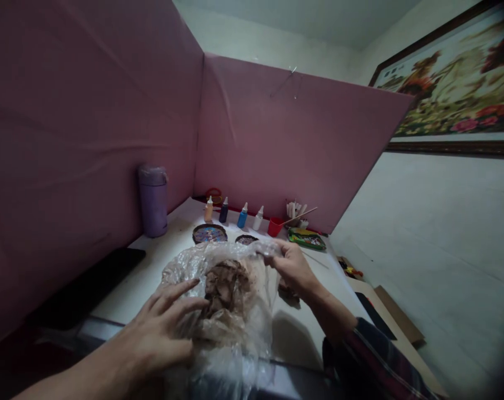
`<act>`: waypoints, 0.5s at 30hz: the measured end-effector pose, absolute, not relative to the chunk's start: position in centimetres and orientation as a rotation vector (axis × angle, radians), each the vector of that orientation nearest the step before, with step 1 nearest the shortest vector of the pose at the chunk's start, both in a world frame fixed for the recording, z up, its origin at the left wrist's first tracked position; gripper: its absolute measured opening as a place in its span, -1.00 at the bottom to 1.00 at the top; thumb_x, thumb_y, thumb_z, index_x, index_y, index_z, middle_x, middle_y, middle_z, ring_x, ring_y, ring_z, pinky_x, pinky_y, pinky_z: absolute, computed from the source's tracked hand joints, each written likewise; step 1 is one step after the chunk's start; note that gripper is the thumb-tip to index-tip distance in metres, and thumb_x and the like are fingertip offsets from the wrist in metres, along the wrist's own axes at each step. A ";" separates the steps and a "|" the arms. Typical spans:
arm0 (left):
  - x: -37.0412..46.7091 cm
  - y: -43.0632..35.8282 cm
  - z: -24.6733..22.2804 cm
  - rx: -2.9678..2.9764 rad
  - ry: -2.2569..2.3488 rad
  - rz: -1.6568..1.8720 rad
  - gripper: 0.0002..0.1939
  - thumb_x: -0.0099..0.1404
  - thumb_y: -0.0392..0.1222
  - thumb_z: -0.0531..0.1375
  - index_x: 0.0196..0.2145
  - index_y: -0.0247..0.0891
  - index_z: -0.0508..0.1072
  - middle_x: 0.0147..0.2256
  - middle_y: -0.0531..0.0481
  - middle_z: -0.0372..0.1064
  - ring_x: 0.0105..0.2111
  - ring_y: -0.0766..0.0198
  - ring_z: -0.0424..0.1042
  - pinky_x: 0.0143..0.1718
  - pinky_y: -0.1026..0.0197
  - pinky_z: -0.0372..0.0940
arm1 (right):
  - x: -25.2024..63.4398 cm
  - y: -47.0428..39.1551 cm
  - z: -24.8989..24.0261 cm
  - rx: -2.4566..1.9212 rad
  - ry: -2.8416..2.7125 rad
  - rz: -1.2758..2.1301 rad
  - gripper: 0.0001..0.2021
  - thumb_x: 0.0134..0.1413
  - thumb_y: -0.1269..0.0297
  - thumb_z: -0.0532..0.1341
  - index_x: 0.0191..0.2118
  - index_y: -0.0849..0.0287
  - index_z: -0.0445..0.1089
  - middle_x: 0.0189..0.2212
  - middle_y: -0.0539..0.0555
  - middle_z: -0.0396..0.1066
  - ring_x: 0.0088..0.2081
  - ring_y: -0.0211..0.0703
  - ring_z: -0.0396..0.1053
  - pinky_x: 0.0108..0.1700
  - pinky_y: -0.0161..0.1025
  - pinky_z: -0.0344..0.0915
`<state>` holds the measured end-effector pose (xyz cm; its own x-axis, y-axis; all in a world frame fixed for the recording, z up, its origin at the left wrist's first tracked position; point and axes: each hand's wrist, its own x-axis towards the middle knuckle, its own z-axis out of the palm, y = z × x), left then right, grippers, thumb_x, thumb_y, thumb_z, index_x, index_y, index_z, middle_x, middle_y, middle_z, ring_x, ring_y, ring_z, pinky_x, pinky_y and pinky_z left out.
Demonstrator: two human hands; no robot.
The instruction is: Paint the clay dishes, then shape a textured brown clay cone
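A lump of brown clay-like material (224,286) sits within a crinkled clear plastic bag (260,311) at the table's front edge. My right hand (293,266) pinches the bag's upper right edge. At the left side of the bag, my left hand (160,328) has its fingers spread, their tips against or just over the plastic beside the brown lump. Another brown piece (289,294) lies on the table under my right wrist, partly hidden.
Behind the bag are two round dark-rimmed pieces (210,234), several small bottles (242,215), a red cup (275,226), a green packet (307,239) and brushes. A purple flask (153,201) stands left on the white table (151,266); pink panels (289,144) enclose the back and left.
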<state>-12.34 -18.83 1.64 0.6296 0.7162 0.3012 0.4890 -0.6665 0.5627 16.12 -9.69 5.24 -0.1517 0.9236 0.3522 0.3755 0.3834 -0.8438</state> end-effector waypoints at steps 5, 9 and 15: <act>-11.3 -18.1 6.9 1.975 1.025 1.074 -0.91 0.10 -0.13 0.26 -0.38 -0.03 0.54 0.02 -0.01 0.34 0.03 -0.06 0.29 -0.01 0.00 0.26 | 16.0 -10.8 10.6 -0.911 -1.451 1.015 -0.79 -0.03 0.18 0.26 -0.33 0.24 0.43 -0.51 0.03 0.45 -0.58 -0.34 0.31 -0.59 -0.41 0.15; -9.0 -16.3 11.0 1.967 0.948 1.357 -0.96 0.09 -0.16 0.28 -0.43 -0.11 0.52 0.06 -0.01 0.26 0.10 -0.01 0.22 0.08 0.03 0.17 | 14.0 -12.6 14.5 -0.739 -1.493 1.175 -0.75 -0.09 0.14 0.32 -0.34 0.22 0.42 -0.43 0.09 0.51 -0.42 -0.17 0.47 -0.44 -0.29 0.37; -4.7 -12.6 13.8 1.785 0.678 1.441 -0.63 0.01 -0.29 0.30 -0.21 -0.20 0.31 -0.25 0.00 0.40 -0.35 0.27 0.41 -0.34 0.24 0.31 | 12.7 -13.6 17.5 -0.576 -1.631 1.063 -0.74 0.01 0.17 0.28 -0.19 0.21 0.43 -0.28 0.08 0.50 -0.25 -0.15 0.49 -0.10 -0.11 0.39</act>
<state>-4.74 -12.59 13.82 0.2327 0.7767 0.5853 -0.0436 -0.5929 0.8041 12.68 -13.55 17.48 -0.3271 0.7983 0.5057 -0.1406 0.4881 -0.8614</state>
